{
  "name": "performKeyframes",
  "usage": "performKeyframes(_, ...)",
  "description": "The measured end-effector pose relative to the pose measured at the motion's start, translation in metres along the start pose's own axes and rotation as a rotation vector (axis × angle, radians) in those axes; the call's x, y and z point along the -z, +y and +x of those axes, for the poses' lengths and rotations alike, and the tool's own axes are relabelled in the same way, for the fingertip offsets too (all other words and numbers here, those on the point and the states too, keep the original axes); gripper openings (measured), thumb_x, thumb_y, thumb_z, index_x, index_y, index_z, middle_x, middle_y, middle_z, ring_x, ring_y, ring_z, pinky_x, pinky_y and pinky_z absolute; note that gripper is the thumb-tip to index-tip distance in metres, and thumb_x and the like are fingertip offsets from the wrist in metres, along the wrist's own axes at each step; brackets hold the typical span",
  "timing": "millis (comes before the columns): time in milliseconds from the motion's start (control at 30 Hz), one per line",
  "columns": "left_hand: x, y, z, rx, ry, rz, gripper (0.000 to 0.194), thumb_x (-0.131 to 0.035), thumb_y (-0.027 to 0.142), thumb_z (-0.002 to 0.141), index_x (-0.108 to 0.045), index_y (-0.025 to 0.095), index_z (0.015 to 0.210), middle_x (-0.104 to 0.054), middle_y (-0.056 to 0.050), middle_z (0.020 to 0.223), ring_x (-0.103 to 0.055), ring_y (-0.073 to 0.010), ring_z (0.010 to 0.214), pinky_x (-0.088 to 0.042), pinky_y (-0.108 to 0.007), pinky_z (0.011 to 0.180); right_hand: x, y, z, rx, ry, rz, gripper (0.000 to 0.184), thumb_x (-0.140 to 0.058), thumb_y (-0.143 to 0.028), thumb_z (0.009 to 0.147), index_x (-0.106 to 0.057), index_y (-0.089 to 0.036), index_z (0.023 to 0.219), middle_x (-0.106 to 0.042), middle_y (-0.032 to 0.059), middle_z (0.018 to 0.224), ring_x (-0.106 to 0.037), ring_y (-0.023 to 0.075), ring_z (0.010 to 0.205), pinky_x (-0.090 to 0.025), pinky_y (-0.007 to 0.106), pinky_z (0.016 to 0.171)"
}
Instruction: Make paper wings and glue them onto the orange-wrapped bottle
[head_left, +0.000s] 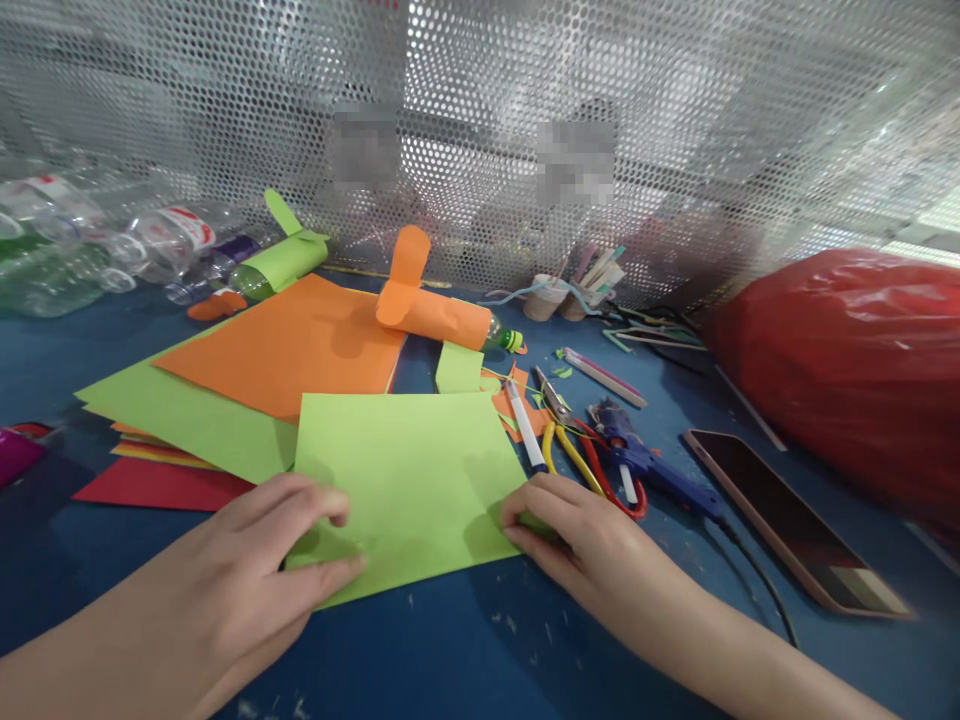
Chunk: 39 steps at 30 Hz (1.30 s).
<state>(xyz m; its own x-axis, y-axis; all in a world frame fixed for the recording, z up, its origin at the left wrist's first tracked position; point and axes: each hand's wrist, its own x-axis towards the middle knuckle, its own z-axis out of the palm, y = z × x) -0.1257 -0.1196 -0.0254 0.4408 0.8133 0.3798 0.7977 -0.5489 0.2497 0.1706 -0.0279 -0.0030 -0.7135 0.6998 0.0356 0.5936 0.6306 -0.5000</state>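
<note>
A light green sheet of paper [397, 480] lies on the blue table between my two hands, its near edge looking doubled. My left hand [247, 570] is over its near left corner, the thumb resting on the paper and the index finger bent, with a gap between them. At the right edge, my right hand [577, 530] has its thumb and fingers closed on the paper; its fingertips are partly hidden. Just beyond the right hand are a white marker [526, 425], scissors with red and yellow handles [576, 460] and a blue glue gun [645, 458].
Coloured sheets [292, 340] are stacked behind the left hand. An orange-wrapped bottle [442, 315] and a green-wrapped bottle [281, 265] lie farther back. Clear bottles [60, 270] lie at left. A phone [787, 520] and a red plastic bag [847, 370] are at right.
</note>
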Motion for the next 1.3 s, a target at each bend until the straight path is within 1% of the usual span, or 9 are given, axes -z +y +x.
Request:
performKeyframes(133,-0.009,-0.001,-0.005,-0.14,-0.079,0.018,0.047,-0.036,0.003,0.088,-0.064,0.027,0.118,-0.066,-0.001,0.114,-0.057,-0.0165,0.11,-0.046,-0.025,0.097,0.001,0.0,0.0,-0.004,-0.007,-0.002,0.013,-0.052,-0.011,0.094,-0.06,-0.021,0.091,-0.061,0.0022,0.09,-0.06,0.0181,0.085,-0.048,0.03,0.074)
performKeyframes(333,-0.012,0.001,-0.01,-0.231,-0.054,0.144,0.044,-0.035,0.015,0.095,-0.058,0.032,0.128,-0.072,0.001,0.107,-0.064,-0.017,0.096,-0.05,-0.028,0.091,0.001,0.0,-0.001,-0.005,-0.008,-0.007,0.013,-0.051,-0.011,0.094,-0.06,-0.021,0.091,-0.06,0.002,0.09,-0.059,0.0177,0.084,-0.047,0.029,0.074)
performKeyframes(567,-0.019,0.002,-0.015,-0.256,-0.101,0.207,0.058,-0.044,0.009,0.079,-0.055,0.03,0.131,-0.071,0.001,0.11,-0.065,-0.0205,0.098,-0.051,-0.03,0.09,0.0,0.0,0.002,0.0,-0.008,-0.001,0.013,-0.052,-0.011,0.094,-0.059,-0.021,0.091,-0.061,0.0017,0.09,-0.059,0.0176,0.084,-0.048,0.03,0.074)
performKeyframes(667,-0.025,0.009,-0.017,-0.264,-0.056,0.188,0.056,-0.041,0.004,0.08,-0.057,0.025,0.129,-0.07,0.001,0.117,-0.063,-0.02,0.105,-0.047,-0.028,0.097,0.0,-0.001,0.001,0.012,0.008,-0.002,0.014,-0.051,-0.01,0.094,-0.059,-0.021,0.091,-0.06,0.0018,0.09,-0.06,0.0168,0.084,-0.049,0.029,0.074)
performKeyframes(767,-0.028,0.018,-0.013,-0.25,0.046,0.172,0.045,-0.034,0.006,0.091,-0.061,0.021,0.123,-0.072,0.0,0.114,-0.063,-0.0189,0.104,-0.045,-0.026,0.097,0.0,0.001,-0.001,0.073,0.064,-0.058,0.015,-0.051,-0.013,0.094,-0.063,-0.021,0.092,-0.057,0.004,0.092,-0.058,0.0175,0.084,-0.05,0.03,0.075)
performKeyframes(900,-0.019,0.023,0.002,-0.286,-0.052,0.129,0.037,-0.038,0.023,0.1,-0.054,0.019,0.132,-0.072,-0.002,0.114,-0.063,-0.0191,0.103,-0.047,-0.026,0.095,-0.001,0.004,-0.004,0.174,0.178,-0.223,0.016,-0.052,-0.018,0.095,-0.068,-0.021,0.092,-0.056,0.0075,0.095,-0.055,0.0214,0.087,-0.048,0.035,0.076)
performKeyframes(1067,-0.005,0.022,0.02,-0.328,-0.264,0.12,0.05,-0.06,0.031,0.09,-0.05,0.017,0.137,-0.071,-0.004,0.116,-0.064,-0.0223,0.102,-0.053,-0.028,0.089,-0.001,0.004,-0.004,0.225,0.14,-0.253,0.018,-0.05,-0.02,0.098,-0.067,-0.019,0.092,-0.063,0.0057,0.087,-0.053,0.0216,0.085,-0.045,0.038,0.078)
performKeyframes(1200,0.0,0.026,0.026,-0.276,-0.305,0.089,0.047,-0.058,0.032,0.091,-0.052,0.02,0.136,-0.07,-0.004,0.115,-0.064,-0.022,0.099,-0.055,-0.028,0.083,-0.001,0.003,-0.003,0.224,0.117,-0.243,0.018,-0.048,-0.021,0.099,-0.065,-0.019,0.093,-0.064,0.0044,0.083,-0.053,0.0212,0.085,-0.044,0.038,0.08)
performKeyframes(1300,0.001,0.03,0.032,-0.242,-0.291,0.039,0.036,-0.056,0.031,0.092,-0.061,0.02,0.126,-0.07,-0.006,0.113,-0.066,-0.0214,0.094,-0.056,-0.028,0.079,-0.001,0.003,-0.003,0.217,0.112,-0.254,0.019,-0.048,-0.021,0.099,-0.065,-0.019,0.092,-0.064,0.0044,0.083,-0.054,0.0212,0.085,-0.043,0.038,0.079)
